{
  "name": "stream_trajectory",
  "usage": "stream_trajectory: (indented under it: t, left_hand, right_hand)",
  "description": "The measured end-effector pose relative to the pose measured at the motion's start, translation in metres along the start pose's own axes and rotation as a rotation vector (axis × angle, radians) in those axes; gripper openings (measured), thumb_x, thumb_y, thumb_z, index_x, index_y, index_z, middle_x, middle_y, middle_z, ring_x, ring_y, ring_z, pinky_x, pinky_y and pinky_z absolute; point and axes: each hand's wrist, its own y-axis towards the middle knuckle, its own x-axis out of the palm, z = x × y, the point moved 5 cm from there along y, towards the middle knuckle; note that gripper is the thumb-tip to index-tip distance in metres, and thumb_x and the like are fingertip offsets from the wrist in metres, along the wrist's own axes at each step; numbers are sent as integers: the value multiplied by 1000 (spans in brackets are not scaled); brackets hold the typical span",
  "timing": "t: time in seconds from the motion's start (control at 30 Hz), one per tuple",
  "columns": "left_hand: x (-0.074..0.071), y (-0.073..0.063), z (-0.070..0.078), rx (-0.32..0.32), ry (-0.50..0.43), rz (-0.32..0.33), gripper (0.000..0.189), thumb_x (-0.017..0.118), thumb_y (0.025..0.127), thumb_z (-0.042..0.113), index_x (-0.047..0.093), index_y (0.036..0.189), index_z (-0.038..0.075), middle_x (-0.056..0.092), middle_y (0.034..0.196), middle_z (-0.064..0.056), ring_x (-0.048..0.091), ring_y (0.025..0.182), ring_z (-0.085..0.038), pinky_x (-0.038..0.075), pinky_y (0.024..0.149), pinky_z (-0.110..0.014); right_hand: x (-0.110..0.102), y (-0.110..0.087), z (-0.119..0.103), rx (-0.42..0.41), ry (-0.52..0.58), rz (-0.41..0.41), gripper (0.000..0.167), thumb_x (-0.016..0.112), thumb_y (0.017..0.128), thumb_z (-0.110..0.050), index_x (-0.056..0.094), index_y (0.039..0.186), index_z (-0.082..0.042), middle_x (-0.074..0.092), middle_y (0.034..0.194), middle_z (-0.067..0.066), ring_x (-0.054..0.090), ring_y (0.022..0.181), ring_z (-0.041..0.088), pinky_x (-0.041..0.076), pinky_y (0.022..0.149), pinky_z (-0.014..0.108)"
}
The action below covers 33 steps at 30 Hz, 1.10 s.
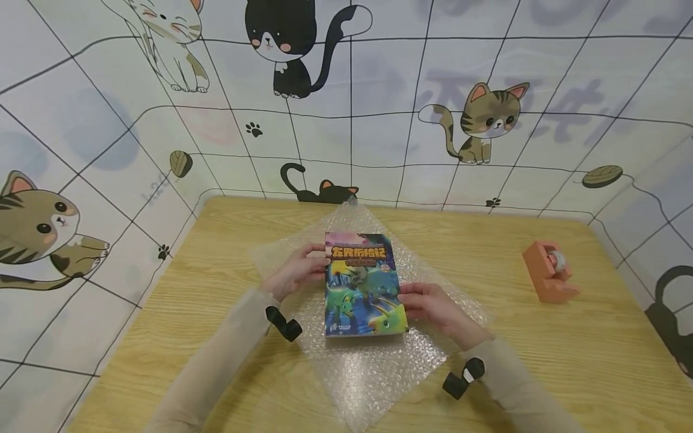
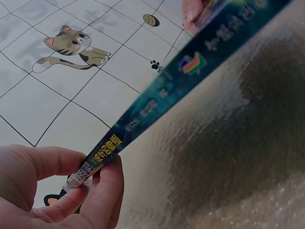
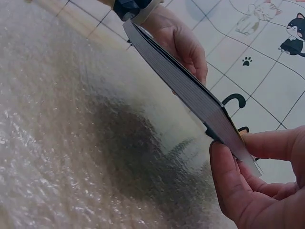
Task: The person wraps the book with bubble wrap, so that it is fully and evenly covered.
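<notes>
A colourful paperback book (image 1: 361, 288) with dinosaurs on its cover is held between both hands over a sheet of bubble wrap (image 1: 357, 373). My left hand (image 1: 296, 272) pinches its left edge near the top; in the left wrist view thumb and fingers grip the end of the dark spine (image 2: 157, 100). On the opposite side my right hand (image 1: 433, 308) pinches the page edge, and the right wrist view shows the page block (image 3: 186, 90) between thumb and fingers. Both wrist views show a gap between book and wrap, with the book's shadow below.
An orange tape dispenser (image 1: 549, 273) with a roll of tape stands on the right of the wooden table (image 1: 216, 240). A cat-patterned backdrop (image 1: 379, 138) rises behind the table and along its sides.
</notes>
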Motion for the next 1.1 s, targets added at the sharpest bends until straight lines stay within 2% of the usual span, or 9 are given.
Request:
stream_trajectory:
  t: [0.17,0.37,0.67,0.93,1.1]
  left_hand:
    - [-3,-1,-7,8,36,20,41,54,93,4,42,132,4,58,118,-22,61,86,-19,52,83,-34]
    - [-4,1,-13,24,54,49,41,56,91,2,44,130,1,58,116,-24,62,81,-19,54,76,-31]
    - [-5,1,-17,53,116,56,40,58,89,0,46,127,-3,61,110,-25,63,72,-16,55,70,-30]
    - [-2,1,-18,72,207,103,37,60,88,-1,50,123,-4,61,108,-25,64,81,-22,56,71,-33]
    - [-4,5,-21,101,288,126,34,63,86,1,54,119,-4,63,100,-20,62,73,-18,56,64,-29]
  right_hand:
    - [4,2,4,-14,-26,11,37,57,89,-4,47,116,20,66,85,7,65,74,15,55,70,27]
    - [10,3,4,-18,-134,52,33,59,87,-1,50,112,19,67,84,10,64,70,15,56,69,29]
    - [16,4,4,-29,-205,92,28,60,84,4,52,107,19,66,80,10,63,68,14,56,66,30]
    - [18,6,7,-40,-310,139,23,63,83,3,56,101,16,65,77,10,61,64,13,55,60,29]
    - [20,8,4,-41,-404,168,18,64,82,3,60,96,13,64,75,11,61,62,15,55,58,30]
